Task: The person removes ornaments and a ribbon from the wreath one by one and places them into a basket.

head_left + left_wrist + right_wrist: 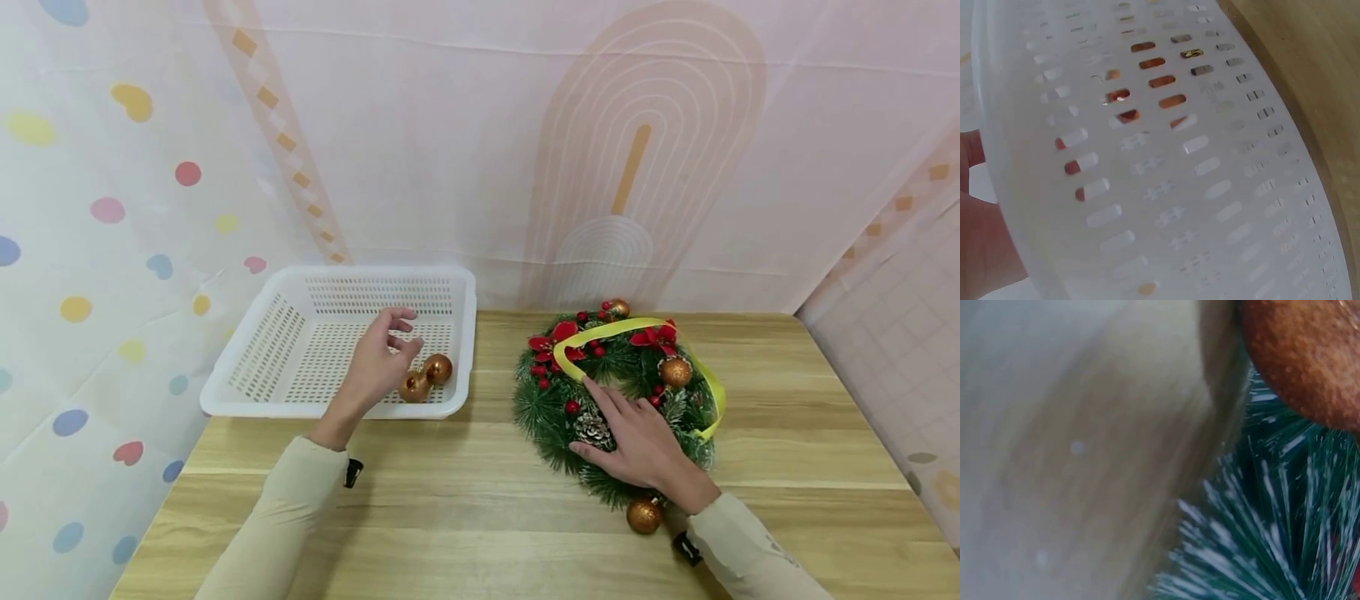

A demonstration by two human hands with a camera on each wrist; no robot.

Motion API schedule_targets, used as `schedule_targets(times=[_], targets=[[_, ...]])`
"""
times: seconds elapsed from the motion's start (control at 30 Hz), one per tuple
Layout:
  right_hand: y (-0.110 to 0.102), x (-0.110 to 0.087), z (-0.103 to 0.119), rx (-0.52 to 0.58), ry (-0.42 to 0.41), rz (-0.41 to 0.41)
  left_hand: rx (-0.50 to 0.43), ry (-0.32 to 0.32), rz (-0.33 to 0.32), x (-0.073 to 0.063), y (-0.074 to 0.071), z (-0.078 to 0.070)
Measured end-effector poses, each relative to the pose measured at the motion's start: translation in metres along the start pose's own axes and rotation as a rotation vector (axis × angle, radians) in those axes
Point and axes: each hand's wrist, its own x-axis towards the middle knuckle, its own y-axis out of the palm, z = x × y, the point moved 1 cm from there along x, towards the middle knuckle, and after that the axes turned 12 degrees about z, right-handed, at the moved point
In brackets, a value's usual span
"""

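Observation:
My left hand [381,360] hovers over the white slotted plastic basket [225,408], fingers loosely bent and nothing between them. Just right of that hand, two shiny copper-coloured ball ornaments [438,369] lie inside the basket; in the left wrist view they show only in part through its slots. On the table, a green Christmas wreath [543,425] carries red flowers, berries, a pinecone [592,430] and a yellow ribbon [712,392]. With fingers extended, my right hand [641,437] rests on the wreath's front part, fingertips by the ribbon. A copper ball [643,516] sits at its front edge.
More copper balls [676,372] sit on the wreath's right side and back. The basket stands at the back left of the wooden table [450,517]. A patterned cloth [420,150] hangs behind the table and along its sides.

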Motion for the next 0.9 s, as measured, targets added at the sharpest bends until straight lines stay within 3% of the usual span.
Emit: schedule_targets(times=[0.3,0.47,0.73,0.9], targets=[[0.001,0.001,-0.001,-0.003,-0.007,-0.013,0.100,0.040,0.088,0.005,0.027,-0.004],[0.001,0.001,-0.001,0.001,-0.004,-0.008,0.227,0.063,0.128,0.007,0.044,-0.009],[0.001,0.001,-0.001,0.002,-0.003,-0.009,0.417,-0.041,0.210,0.007,0.059,-0.018],[0.001,0.000,-0.002,0.003,-0.005,-0.007,0.459,-0.074,0.231,0.008,0.061,-0.018]])
